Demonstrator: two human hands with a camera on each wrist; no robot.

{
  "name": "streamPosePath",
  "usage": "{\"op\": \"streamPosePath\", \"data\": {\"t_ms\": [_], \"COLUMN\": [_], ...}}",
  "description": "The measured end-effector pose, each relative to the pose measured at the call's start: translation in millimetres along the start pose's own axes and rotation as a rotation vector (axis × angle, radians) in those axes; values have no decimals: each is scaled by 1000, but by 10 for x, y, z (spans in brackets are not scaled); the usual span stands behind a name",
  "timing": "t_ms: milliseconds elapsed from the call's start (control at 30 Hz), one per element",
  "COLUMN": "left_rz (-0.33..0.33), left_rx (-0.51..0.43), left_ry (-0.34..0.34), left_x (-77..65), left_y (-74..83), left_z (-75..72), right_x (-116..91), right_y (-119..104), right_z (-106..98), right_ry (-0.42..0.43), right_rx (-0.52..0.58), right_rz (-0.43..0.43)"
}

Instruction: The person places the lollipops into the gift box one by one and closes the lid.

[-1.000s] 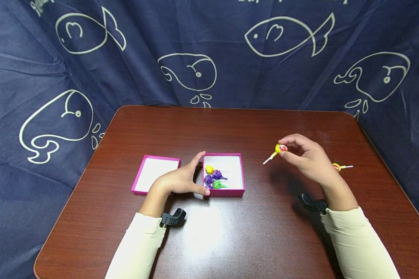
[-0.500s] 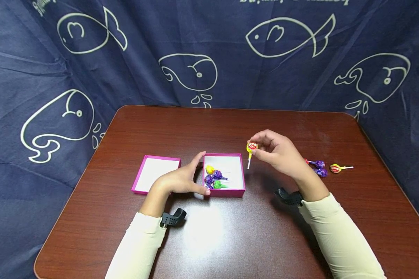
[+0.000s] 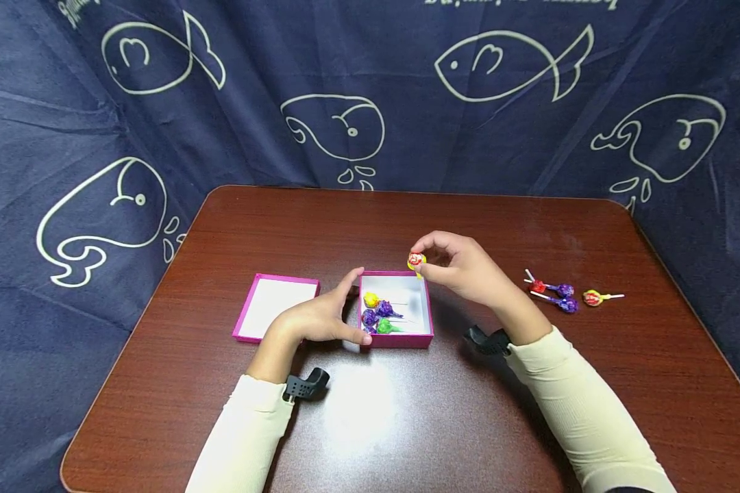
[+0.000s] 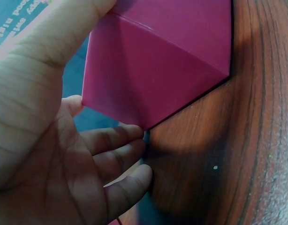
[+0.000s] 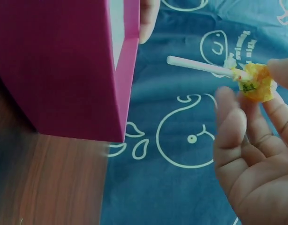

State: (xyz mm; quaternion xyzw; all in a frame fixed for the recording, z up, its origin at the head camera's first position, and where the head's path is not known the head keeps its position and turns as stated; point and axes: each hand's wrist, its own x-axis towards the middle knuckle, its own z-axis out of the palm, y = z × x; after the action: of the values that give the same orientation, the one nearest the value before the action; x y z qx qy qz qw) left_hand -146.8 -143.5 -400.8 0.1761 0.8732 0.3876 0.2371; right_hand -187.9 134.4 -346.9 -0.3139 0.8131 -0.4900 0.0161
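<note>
My right hand point(image 3: 469, 270) pinches a red-and-yellow lollipop point(image 3: 416, 259) by its wrapped head, over the far right corner of the pink box point(image 3: 401, 341). In the right wrist view the white stick point(image 5: 200, 65) points away from the fingers, toward the box. My left hand point(image 3: 317, 318) spans the box's left side and grips it, thumb at the near corner and index finger at the far one. Inside the white-lined box, a yellow lollipop point(image 3: 371, 299), a green lollipop point(image 3: 385, 326) and several purple lollipops point(image 3: 384, 309) lie along the left side.
Left of the box lies a pink-rimmed, white-lined lid point(image 3: 277, 308), partly behind my left hand. On the right of the table are a red lollipop point(image 3: 538, 286), two purple lollipops point(image 3: 565, 305) and a red-and-yellow lollipop point(image 3: 594, 298). A blue curtain point(image 3: 407, 137) hangs behind the table.
My right hand has carried the lollipop leftward from the table's right side to the box, and its stick has swung downward. Lollipops behind that arm have come into view. My left hand stays put.
</note>
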Motion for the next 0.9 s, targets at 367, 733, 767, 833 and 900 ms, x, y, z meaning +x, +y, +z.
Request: {"op": "streamPosePath", "data": {"t_ms": [367, 733, 767, 833, 900], "left_rz": [13, 15, 13, 10, 5], "left_rx": [8, -4, -2, -2, -2], "left_ry": [3, -1, -1, -1, -3], "left_x": [-1, 2, 4, 7, 7], "left_y": [10, -6, -9, -12, -13], "left_z": [-5, -7, -8, -8, -10], "right_x": [105, 162, 164, 165, 164], "right_y": [-3, 54, 60, 62, 57], "right_z": [141, 366, 387, 422, 453], "right_ry": [-162, -308, -310, -315, -319], "right_rx": [-199, -498, -514, -545, -574], "right_rz": [-60, -260, -266, -276, -278]}}
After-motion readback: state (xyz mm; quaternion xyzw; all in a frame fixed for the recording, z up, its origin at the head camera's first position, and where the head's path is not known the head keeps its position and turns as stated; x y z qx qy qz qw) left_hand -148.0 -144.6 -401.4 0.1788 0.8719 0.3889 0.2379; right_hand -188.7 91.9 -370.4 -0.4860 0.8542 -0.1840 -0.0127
